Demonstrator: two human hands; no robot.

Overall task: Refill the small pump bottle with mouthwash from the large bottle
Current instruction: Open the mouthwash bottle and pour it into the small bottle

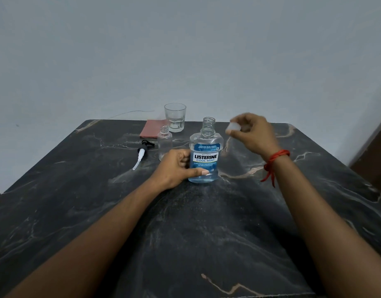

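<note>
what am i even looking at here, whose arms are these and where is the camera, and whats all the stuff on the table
There is no machine here. One wide-angle camera sits on a person's head and looks forward and down, so the two arms reaching in from the bottom are that person's own.

The left hand grips the large mouthwash bottle, which stands upright on the dark marble table with its neck open. The right hand, with a red thread at its wrist, holds a small pale cap up in the air, probably that bottle's.

Also on the table: the small clear bottle, open, its pump top lying beside it, a drinking glass and a flat reddish cloth.
</note>
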